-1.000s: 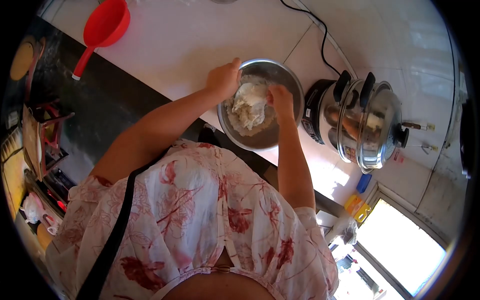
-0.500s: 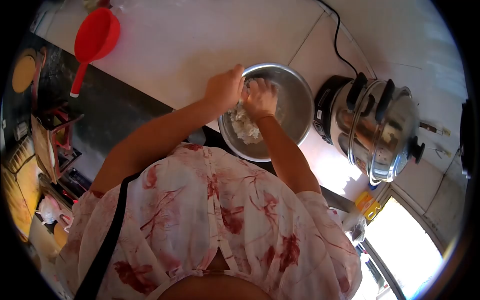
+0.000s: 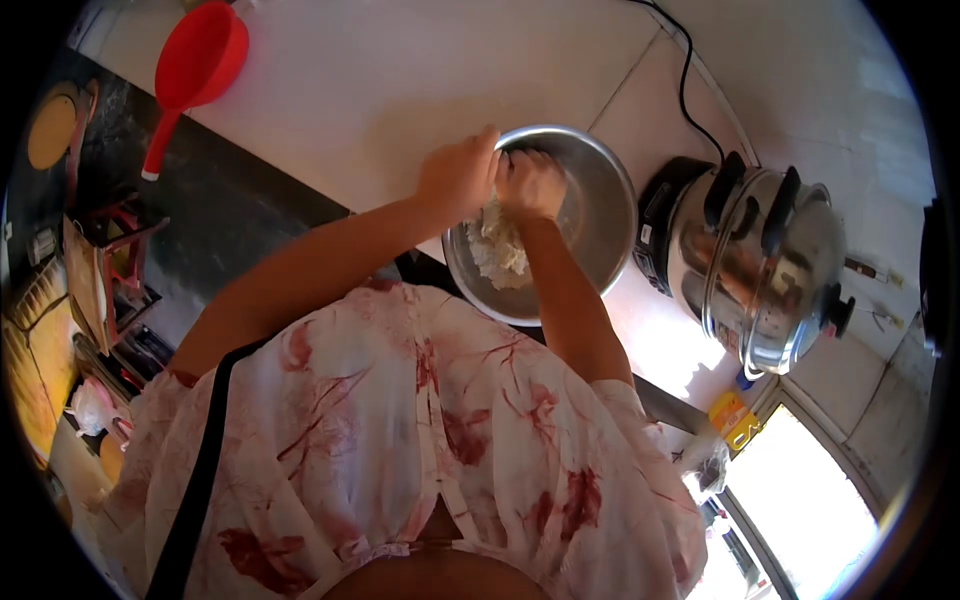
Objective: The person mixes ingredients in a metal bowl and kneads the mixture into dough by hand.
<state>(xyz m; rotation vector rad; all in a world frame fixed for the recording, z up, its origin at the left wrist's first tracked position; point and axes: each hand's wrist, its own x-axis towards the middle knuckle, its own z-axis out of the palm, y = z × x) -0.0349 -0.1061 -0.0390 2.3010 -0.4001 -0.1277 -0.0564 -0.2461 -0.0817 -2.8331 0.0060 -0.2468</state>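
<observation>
A wide steel bowl (image 3: 603, 225) stands at the counter's near edge. In it lies pale, shaggy dough (image 3: 500, 255), lumpy and rough, gathered on the left side. My left hand (image 3: 458, 178) is closed over the bowl's left rim, its fingertips partly hidden. Inside the bowl, my right hand (image 3: 532, 187) presses against the upper part of the dough, fingers curled in and knuckles toward the far wall. The two hands are side by side, nearly touching. Part of the dough is covered by my right hand and wrist.
A red plastic ladle (image 3: 200, 60) lies at the upper left of the counter (image 3: 350, 80). Right of the bowl stands a steel electric steamer pot (image 3: 745, 260) with a lid and black handles. Its black cord (image 3: 686, 85) runs along the wall. A yellow bottle (image 3: 735, 418) is by the window.
My right hand's fingers have curled from a flatter spread into a fist-like shape against the dough. My left hand stays at the rim. The whole view has shifted slightly.
</observation>
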